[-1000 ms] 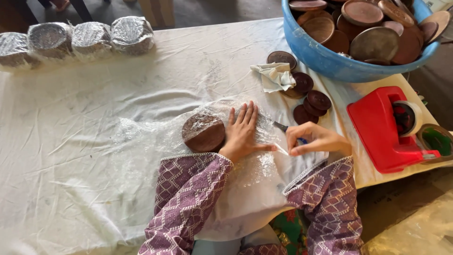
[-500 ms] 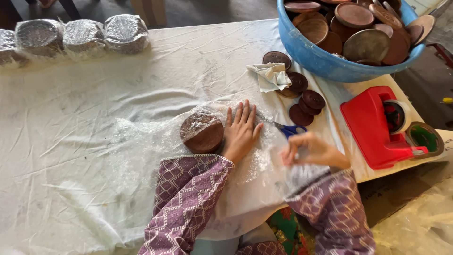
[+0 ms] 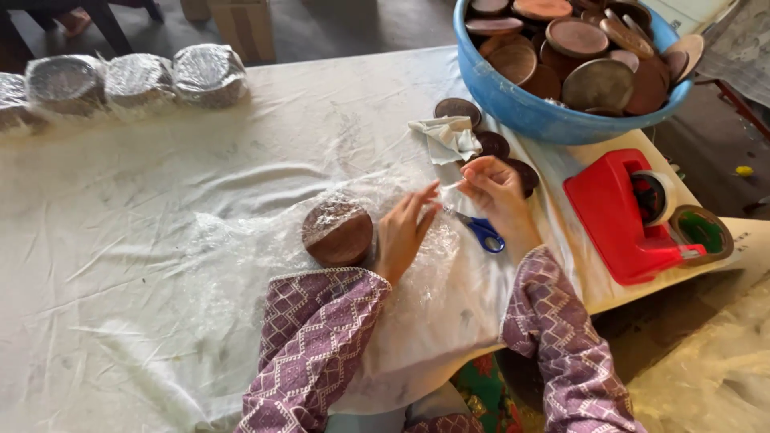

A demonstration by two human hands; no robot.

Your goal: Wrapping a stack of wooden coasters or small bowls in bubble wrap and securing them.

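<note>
A round brown wooden disc [image 3: 338, 232] lies on a sheet of clear plastic wrap [image 3: 417, 265] on the white cloth. My left hand [image 3: 407, 227] rests beside the disc's right edge, its fingertips pinching the wrap's edge. My right hand [image 3: 496, 191] is raised just right of it, pinching the same bit of wrap at its thumb and fingers. Blue-handled scissors [image 3: 480, 231] lie on the cloth below my right hand.
A blue basin [image 3: 529, 112] full of brown discs stands at the back right, with loose discs [image 3: 457, 108] and a crumpled white cloth [image 3: 445, 136] before it. A red tape dispenser [image 3: 622, 216] sits at the right. Several wrapped bundles [image 3: 136, 80] line the far left.
My right hand left the scissors on the cloth and rose towards my left hand. My left hand, flat on the wrap before, now pinches its edge.
</note>
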